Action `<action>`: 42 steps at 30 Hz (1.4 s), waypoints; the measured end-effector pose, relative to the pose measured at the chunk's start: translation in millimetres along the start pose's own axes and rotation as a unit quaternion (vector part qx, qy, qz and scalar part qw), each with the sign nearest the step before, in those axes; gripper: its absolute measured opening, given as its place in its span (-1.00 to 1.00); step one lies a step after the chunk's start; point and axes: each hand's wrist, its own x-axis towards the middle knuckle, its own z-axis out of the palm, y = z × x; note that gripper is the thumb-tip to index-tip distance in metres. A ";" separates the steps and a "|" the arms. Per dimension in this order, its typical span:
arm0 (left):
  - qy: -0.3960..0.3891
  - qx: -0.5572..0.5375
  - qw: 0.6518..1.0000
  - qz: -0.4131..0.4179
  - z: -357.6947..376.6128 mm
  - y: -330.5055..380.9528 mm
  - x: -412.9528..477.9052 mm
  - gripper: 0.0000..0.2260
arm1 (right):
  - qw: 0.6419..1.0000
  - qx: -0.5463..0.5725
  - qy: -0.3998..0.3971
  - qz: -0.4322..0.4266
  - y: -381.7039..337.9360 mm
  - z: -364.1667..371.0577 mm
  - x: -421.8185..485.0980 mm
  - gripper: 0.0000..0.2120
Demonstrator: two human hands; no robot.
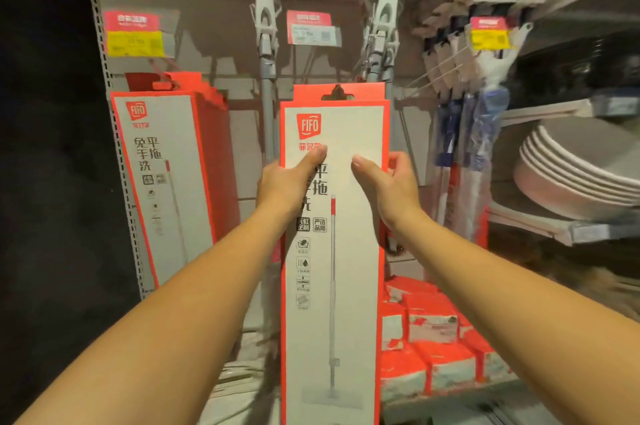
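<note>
A tall, narrow red-and-white mop box point(346, 286) with a FIFO logo stands upright in the middle of the view, in front of a shop display wall. My left hand point(285, 182) grips its left edge, thumb lying across the white front. My right hand point(388, 182) grips the right edge at the same height, thumb on the front and fingers curled behind. The box's red hang tab at the top sits just below the hooks, in front of grey mop poles.
A matching mop box point(162, 182) hangs at the left. Two white mop handles point(263, 5) hang above. Small red-and-white packs point(433, 348) are stacked low right. Bagged brushes point(464, 154) and stacked grey basins point(581, 168) fill the right shelves. Price tags point(135, 34) hang overhead.
</note>
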 end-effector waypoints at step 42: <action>-0.054 0.025 0.997 0.054 303.4 2.3 88.9 -0.83 | 0.998 0.030 0.038 -0.048 34.0 -231.0 185.7 -0.70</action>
